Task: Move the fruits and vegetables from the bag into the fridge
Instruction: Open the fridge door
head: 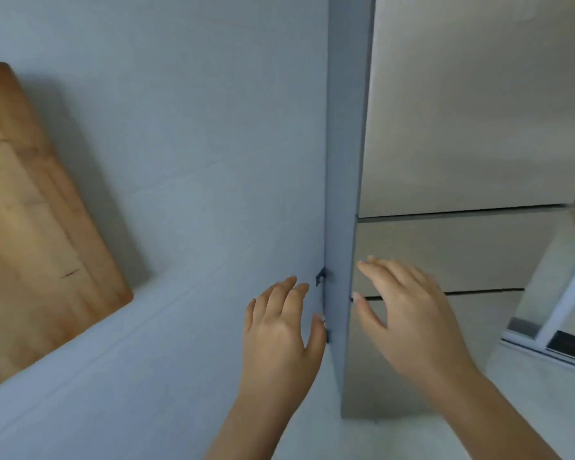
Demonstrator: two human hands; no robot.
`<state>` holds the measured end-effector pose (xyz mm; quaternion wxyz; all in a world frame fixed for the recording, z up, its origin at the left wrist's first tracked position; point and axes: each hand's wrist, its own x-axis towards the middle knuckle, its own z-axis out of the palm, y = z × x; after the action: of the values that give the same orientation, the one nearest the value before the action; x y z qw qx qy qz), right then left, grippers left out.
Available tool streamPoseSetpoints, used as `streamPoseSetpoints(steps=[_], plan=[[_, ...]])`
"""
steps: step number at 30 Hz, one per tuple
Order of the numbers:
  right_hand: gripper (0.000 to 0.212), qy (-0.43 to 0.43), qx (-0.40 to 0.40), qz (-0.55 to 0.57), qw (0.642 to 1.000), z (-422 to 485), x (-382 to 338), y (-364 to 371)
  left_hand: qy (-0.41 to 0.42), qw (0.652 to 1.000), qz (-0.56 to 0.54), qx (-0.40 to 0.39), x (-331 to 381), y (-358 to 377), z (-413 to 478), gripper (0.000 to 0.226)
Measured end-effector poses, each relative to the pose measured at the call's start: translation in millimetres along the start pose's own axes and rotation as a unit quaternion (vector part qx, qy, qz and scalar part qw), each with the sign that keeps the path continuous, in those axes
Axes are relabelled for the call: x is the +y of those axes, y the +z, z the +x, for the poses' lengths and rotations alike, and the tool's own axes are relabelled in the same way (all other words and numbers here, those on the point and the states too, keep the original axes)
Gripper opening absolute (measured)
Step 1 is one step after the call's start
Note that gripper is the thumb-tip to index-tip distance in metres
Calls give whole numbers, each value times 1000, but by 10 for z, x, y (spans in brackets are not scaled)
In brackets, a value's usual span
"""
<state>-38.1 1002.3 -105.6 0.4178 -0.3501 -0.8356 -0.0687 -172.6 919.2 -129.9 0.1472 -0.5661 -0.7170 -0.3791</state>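
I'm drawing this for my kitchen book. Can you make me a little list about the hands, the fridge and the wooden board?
left hand: open, empty, beside fridge's side
right hand: open, empty, in front of fridge's front
fridge: doors look shut
cutting board: wooden, against the wall, far left
bag, fruit: not in view

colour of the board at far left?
The board is warm light-brown wood with visible plank seams; head view shows it.

fridge [462,127] front looks like brushed metal, smooth with a soft sheen, picks up blurry reflections. its side panel [344,161] is matt grey. cutting board [37,227] is warm wood, visible grain, one little nick. wall [196,144] is smooth and matt.
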Motion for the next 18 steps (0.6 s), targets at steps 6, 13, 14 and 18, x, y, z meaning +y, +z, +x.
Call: streamPoseSetpoints(steps=[6,13,14,18], plan=[[42,26,25,-32,999,591,156,418,34,998,-47,-14,-362,379,814,42],[43,64,24,-64,996,862,599,757,-65,952,-269,-133,-368,994,1396,27],[43,62,25,-67,995,920,686,782,-81,942,-289,-150,-344,1092,1481,28],[44,57,19,-50,997,1158,1072,940,-112,921,-331,-172,-295,1523,1852,30]])
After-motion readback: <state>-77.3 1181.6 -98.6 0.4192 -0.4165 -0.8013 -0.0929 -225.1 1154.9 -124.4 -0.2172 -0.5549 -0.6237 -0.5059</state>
